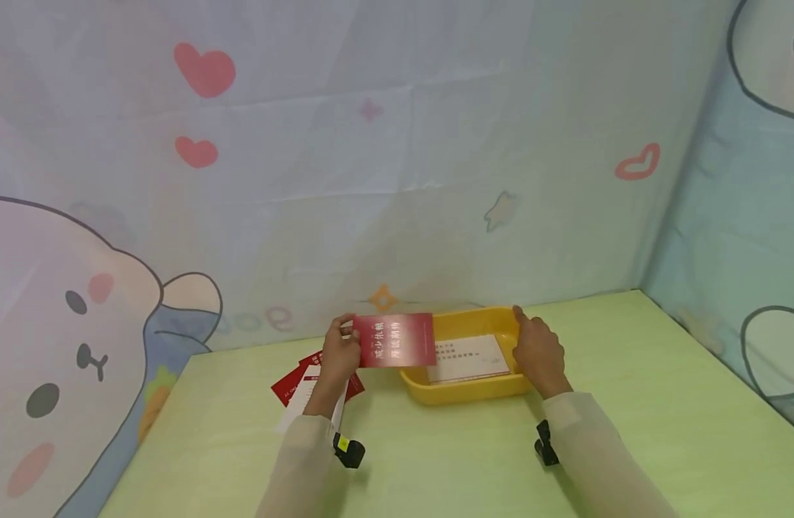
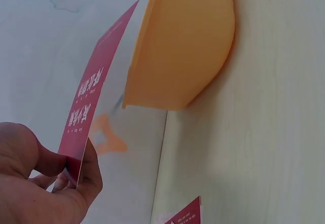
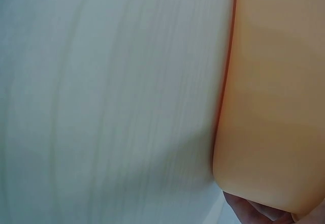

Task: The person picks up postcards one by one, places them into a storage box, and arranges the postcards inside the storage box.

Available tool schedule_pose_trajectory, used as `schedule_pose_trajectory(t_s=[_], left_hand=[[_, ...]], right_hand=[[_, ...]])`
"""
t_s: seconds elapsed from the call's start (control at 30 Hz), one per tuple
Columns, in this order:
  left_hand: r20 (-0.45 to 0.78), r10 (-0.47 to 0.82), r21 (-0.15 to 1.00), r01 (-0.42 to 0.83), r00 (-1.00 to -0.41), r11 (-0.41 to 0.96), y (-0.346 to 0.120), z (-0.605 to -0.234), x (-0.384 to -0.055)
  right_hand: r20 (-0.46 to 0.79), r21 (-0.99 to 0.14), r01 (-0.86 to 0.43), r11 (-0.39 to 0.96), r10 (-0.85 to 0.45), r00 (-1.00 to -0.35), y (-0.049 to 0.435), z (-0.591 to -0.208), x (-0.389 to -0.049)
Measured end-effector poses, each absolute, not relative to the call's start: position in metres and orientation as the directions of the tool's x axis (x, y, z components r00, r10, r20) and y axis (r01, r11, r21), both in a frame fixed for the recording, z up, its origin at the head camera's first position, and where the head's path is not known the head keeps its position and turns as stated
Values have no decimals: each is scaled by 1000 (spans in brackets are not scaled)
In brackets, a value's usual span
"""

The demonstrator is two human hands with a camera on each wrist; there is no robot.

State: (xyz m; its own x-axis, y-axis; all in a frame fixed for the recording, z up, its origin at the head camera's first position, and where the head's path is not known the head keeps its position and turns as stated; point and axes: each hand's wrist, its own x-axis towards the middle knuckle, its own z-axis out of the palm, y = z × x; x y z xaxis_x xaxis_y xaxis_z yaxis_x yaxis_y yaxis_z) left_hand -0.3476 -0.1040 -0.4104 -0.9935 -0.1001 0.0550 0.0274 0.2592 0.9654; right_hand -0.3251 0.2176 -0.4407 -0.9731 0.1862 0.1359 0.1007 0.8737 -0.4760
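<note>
Head: red card [image 1: 397, 342] pinched by left hand [image 1: 340, 352] over left end of yellow tray [image 1: 464, 393], not set down; tray rim gripped by right hand [image 1: 539, 352]. White card [image 1: 468, 360] already inside; loose cards [image 1: 288, 387] left on green table [image 1: 636, 410], printed cloth [image 1: 306, 252] hung behind. Left wrist: pinch confirmed. Right wrist: hand mostly cut off.
</note>
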Motion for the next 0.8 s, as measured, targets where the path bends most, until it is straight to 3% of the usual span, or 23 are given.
schedule_pose_trajectory(t_s=[0.43,0.8], left_hand=[[67,-45,966,54,-997,254,-80,-412,-342],[142,-7,910,128,-990,394,-60,-418,-350]], right_hand=[[135,-477,98,874,183,-974,221,-441,-324],[161,-481,85,873,183,-970,221,-440,-322]])
